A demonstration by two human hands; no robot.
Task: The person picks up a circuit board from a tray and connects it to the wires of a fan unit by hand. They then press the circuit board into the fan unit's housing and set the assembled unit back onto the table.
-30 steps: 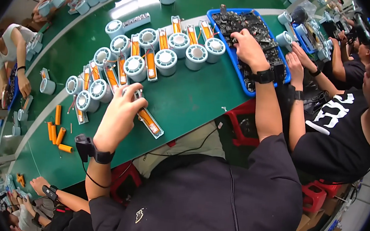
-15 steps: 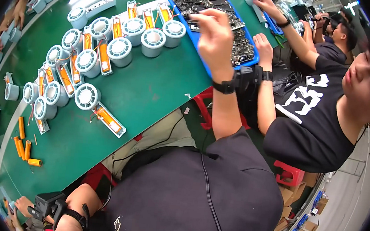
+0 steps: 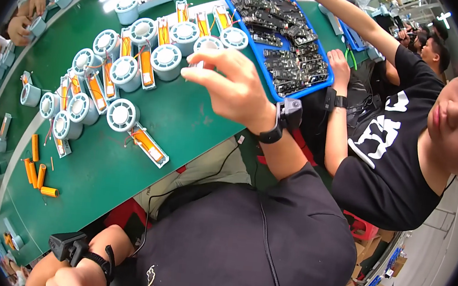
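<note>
My right hand (image 3: 229, 88) is raised over the green table, thumb and fingers pinched around a small grey part (image 3: 195, 65); most of this part is hidden by the fingers. Just beyond it stand several light-blue round fan units (image 3: 165, 62), many with an open housing showing an orange battery (image 3: 146, 65). One fan unit (image 3: 123, 115) lies nearer the table's front edge, its open housing (image 3: 150, 146) pointing toward me. My left hand (image 3: 73, 281) is low at the bottom edge, near my body and away from the table; its fingers are mostly out of sight.
A blue tray (image 3: 272, 85) of dark circuit boards (image 3: 297, 67) sits right of the fan units. Loose orange batteries (image 3: 35, 147) lie at the table's left. A co-worker (image 3: 389, 142) sits close on my right, one arm stretched over the table. Other people's hands work along the far left.
My right hand has come from above the tray leftward and nearer, now pinching a small grey part. My left hand has shifted down to the bottom edge. The co-worker's far arm reaches further out.
</note>
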